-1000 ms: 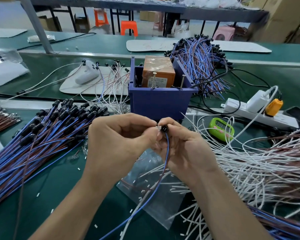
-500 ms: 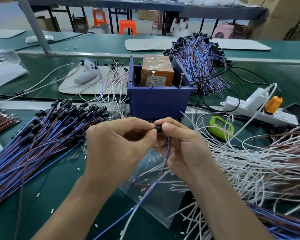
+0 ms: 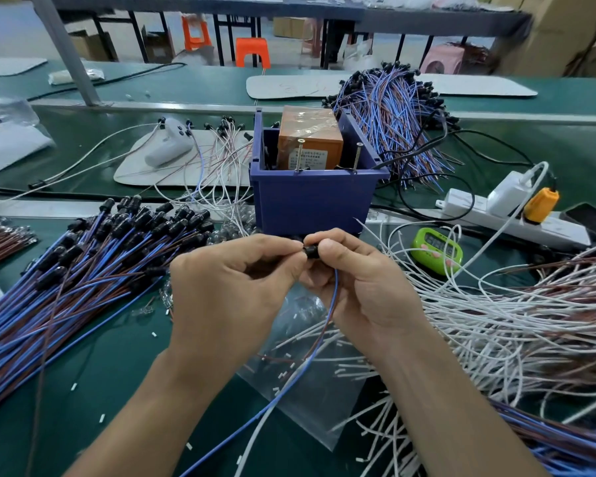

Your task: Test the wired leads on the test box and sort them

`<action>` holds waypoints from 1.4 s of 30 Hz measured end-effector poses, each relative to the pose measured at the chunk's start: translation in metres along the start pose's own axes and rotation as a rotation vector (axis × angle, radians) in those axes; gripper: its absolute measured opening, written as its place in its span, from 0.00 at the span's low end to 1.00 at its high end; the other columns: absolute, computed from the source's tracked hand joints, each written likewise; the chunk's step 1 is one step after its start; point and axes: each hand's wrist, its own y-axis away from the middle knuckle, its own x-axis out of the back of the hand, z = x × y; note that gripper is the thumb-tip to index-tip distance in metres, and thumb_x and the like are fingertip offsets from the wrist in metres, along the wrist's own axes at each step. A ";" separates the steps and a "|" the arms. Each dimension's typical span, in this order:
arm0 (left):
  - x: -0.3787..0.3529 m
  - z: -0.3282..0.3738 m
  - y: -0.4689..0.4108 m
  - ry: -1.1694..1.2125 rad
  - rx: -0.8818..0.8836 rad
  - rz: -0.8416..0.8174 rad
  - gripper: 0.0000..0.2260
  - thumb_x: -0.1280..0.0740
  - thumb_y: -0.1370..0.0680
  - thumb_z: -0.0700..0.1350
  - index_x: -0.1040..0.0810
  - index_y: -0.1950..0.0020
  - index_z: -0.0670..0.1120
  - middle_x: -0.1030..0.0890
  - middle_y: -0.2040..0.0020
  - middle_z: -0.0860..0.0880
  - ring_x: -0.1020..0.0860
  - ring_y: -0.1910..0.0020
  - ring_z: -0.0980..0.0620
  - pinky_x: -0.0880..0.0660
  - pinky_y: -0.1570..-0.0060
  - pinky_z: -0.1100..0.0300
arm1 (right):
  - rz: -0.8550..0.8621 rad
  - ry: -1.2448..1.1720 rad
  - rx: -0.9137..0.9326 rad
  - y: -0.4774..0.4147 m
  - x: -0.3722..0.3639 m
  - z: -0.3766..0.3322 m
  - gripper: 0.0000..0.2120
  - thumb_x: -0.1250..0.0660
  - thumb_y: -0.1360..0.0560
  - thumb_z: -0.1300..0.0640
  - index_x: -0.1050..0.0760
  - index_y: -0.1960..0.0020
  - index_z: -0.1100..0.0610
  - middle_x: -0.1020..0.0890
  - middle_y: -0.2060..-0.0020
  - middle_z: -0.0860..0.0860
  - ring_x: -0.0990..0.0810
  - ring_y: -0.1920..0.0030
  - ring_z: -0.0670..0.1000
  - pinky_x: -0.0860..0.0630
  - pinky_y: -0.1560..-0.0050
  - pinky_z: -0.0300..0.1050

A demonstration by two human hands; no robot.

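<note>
While both hands meet near the front middle of the bench [image 3: 117,373], they share one lead. The left hand [image 3: 227,290] and the right hand [image 3: 362,287] each pinch its one black cap [image 3: 311,251] with thumb and fingertips. Both hands are curled tight around that cap. One blue wire [image 3: 324,325] hangs from the cap, runs down between the wrists and goes off toward the front edge.

Just behind the hands stands one blue bin [image 3: 310,201]. One orange test box [image 3: 310,139] sits inside it. Two screws [image 3: 298,154] stick up at the bin's front rim, one left and one right.

One big heap of blue and brown leads [image 3: 66,280] with black caps lies by the left edge. A second heap [image 3: 393,115] like it lies behind the bin, toward the back right. One big pile of white wires [image 3: 496,321] spreads over the right side. More blue and brown wires lie at the front right corner.

One clear plastic bag [image 3: 307,383] lies flat under the wrists. One green timer [image 3: 436,247] sits to the right of the hands. Beyond it lies one white power strip [image 3: 513,222] with two plugs in it, one white and one orange.
</note>
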 end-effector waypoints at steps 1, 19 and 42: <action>0.000 0.000 0.000 -0.001 -0.002 -0.003 0.12 0.22 0.30 0.47 0.16 0.54 0.64 0.16 0.55 0.68 0.16 0.63 0.67 0.22 0.60 0.71 | 0.001 0.008 -0.002 0.000 0.001 -0.001 0.07 0.32 0.28 0.63 0.15 0.59 0.60 0.18 0.66 0.55 0.24 0.69 0.49 0.23 0.56 0.43; 0.002 -0.004 -0.005 0.330 0.174 0.029 0.06 0.22 0.28 0.41 0.12 0.58 0.53 0.14 0.66 0.53 0.16 0.70 0.53 0.20 0.67 0.63 | -0.088 -0.099 -0.028 0.005 0.002 -0.005 0.05 0.29 0.30 0.62 0.16 0.56 0.57 0.16 0.60 0.58 0.21 0.65 0.51 0.23 0.56 0.43; 0.001 0.012 -0.001 0.296 0.057 -0.036 0.14 0.21 0.31 0.35 0.13 0.54 0.53 0.13 0.59 0.60 0.14 0.62 0.58 0.19 0.59 0.68 | -0.138 -0.266 -0.073 0.008 -0.004 -0.010 0.05 0.35 0.30 0.63 0.21 0.57 0.57 0.19 0.63 0.55 0.25 0.66 0.49 0.25 0.55 0.44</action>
